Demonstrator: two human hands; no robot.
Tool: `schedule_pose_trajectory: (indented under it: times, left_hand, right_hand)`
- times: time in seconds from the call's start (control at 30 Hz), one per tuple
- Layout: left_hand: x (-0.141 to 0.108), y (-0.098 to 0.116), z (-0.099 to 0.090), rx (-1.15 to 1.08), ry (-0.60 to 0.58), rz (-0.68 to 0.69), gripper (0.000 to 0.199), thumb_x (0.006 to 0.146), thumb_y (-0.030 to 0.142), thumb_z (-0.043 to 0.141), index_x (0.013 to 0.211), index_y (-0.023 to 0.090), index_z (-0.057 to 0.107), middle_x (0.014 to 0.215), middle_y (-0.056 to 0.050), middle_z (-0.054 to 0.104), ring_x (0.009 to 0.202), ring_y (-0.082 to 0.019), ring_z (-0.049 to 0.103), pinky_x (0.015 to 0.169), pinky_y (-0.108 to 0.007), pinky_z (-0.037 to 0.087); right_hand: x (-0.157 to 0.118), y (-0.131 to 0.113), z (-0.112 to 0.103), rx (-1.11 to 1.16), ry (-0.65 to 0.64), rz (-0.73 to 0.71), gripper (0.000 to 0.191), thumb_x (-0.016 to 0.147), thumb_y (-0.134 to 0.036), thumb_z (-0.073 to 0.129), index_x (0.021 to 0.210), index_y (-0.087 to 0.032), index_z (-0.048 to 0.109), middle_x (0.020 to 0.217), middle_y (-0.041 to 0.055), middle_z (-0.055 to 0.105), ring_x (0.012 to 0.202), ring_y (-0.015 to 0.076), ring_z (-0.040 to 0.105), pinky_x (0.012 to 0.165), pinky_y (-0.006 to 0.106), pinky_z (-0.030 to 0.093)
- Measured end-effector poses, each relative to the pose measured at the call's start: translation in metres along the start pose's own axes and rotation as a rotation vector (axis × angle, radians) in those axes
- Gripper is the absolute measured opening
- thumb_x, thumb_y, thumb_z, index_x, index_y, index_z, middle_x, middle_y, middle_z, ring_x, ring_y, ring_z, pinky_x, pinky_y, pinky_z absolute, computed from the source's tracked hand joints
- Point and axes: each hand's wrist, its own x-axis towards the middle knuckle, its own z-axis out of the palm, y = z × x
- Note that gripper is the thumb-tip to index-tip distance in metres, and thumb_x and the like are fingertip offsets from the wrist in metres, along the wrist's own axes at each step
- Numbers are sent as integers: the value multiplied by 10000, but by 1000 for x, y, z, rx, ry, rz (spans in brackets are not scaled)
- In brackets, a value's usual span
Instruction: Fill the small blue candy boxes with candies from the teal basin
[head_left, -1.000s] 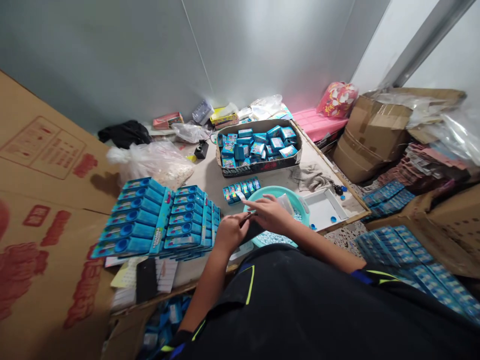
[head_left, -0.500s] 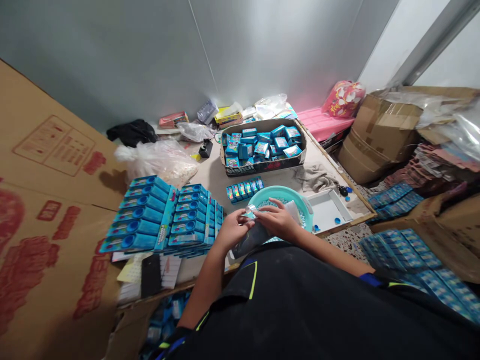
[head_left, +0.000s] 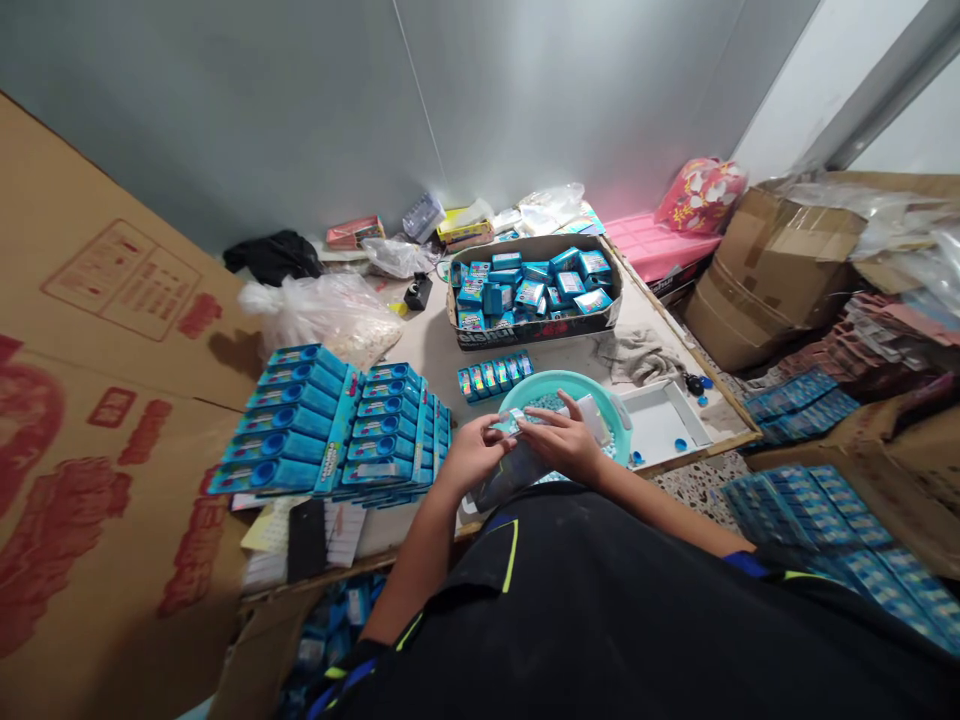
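Note:
My left hand (head_left: 474,456) has its fingers closed round a small clear plastic box (head_left: 511,421), which looks pale and partly hidden by the fingers. My right hand (head_left: 567,442) meets it from the other side, thumb and fingertips pinching the box's near edge. Both hands are over the near left part of a turquoise basin (head_left: 622,428) holding small pale blue pellets (head_left: 545,390). A white card or scoop-like piece (head_left: 592,415) rests among the pellets behind my right hand. Beyond the basin stands a short row of small blue boxes (head_left: 495,377).
A long carton (head_left: 536,335) full of blue boxes stands at the back. Stacked blue packs (head_left: 300,420) rise at left beside a big cardboard box (head_left: 112,400). A white tray (head_left: 664,425) and a grey cloth (head_left: 637,355) lie right of the basin.
The view has shifted slightly, so the scene sits a little further right. Both hands stay together at the small clear box, with only slight finger movement.

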Motion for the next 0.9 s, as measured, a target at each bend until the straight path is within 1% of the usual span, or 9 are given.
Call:
schedule_pose_trajectory:
  times: [0.13, 0.3, 0.4, 0.47, 0.6, 0.7, 0.8, 0.87, 0.9]
  left_hand:
    - [-1, 1, -1, -11, -26, 21, 561, 714, 416, 801, 1182, 134, 675, 903, -85, 777, 907, -255, 742, 796, -337, 575]
    - [4, -2, -2, -70, 9, 22, 617, 702, 432, 819, 1212, 121, 665, 936, -107, 779, 884, -247, 745, 755, -316, 579]
    - [10, -4, -5, -88, 25, 2, 683, 700, 431, 823, 1271, 112, 629, 979, -126, 780, 848, -243, 746, 699, -305, 576]
    - [16, -5, -8, -71, 25, 4, 725, 708, 432, 821, 1317, 107, 599, 981, -131, 781, 851, -246, 747, 709, -316, 584]
    - [32, -10, -14, 59, -12, 36, 651, 750, 391, 789, 1311, 113, 611, 940, -120, 785, 867, -251, 751, 765, -350, 600]
    - [50, -18, -11, 154, 13, 53, 575, 738, 329, 790, 1251, 113, 649, 927, -124, 780, 860, -268, 750, 787, -390, 604]
    - [68, -23, 1, 222, 78, 96, 539, 731, 257, 781, 1236, 117, 657, 1047, -156, 762, 976, -298, 736, 891, -441, 582]
    - [75, -18, 12, 258, 111, 149, 505, 743, 213, 755, 1233, 139, 660, 1211, -168, 719, 1134, -307, 688, 1002, -460, 533]
    - [76, -13, 18, 270, 122, 179, 471, 766, 204, 729, 1230, 152, 662, 1297, -162, 682, 1226, -302, 641, 1061, -459, 496]
  right_hand:
    - [-3, 3, 4, 15, -2, -9, 346, 961, -122, 595, 1271, -260, 665, 1095, 29, 792, 1193, 198, 687, 1250, 514, 284]
    - [-6, -3, 4, -26, 41, -25, 410, 943, -126, 613, 1337, -241, 609, 1125, 48, 784, 1154, 205, 702, 1229, 499, 311]
    - [-6, -9, -1, -22, 56, -10, 385, 940, -162, 622, 1318, -234, 607, 1057, 47, 794, 1083, 211, 722, 1199, 499, 341]
    - [-6, -12, -5, 4, 47, 35, 322, 940, -195, 616, 1260, -229, 632, 978, 47, 795, 1010, 214, 731, 1162, 504, 379]
    - [-6, -19, -18, 104, 38, 206, 173, 919, -227, 629, 1085, -226, 675, 755, 8, 741, 780, 196, 708, 1103, 527, 417]
    - [-6, -26, -31, 222, 93, 341, 66, 911, -256, 641, 959, -230, 678, 687, -14, 691, 674, 176, 664, 1026, 508, 478]
    - [-6, -34, -44, 393, 214, 544, 112, 927, -328, 640, 924, -224, 680, 722, 7, 670, 637, 168, 629, 772, 388, 567]
    - [-3, -37, -54, 518, 311, 714, 170, 941, -380, 632, 972, -221, 682, 726, 6, 642, 604, 160, 601, 587, 313, 531]
    - [-1, -37, -59, 562, 352, 778, 193, 945, -399, 626, 992, -220, 681, 711, -1, 622, 582, 155, 583, 532, 292, 501]
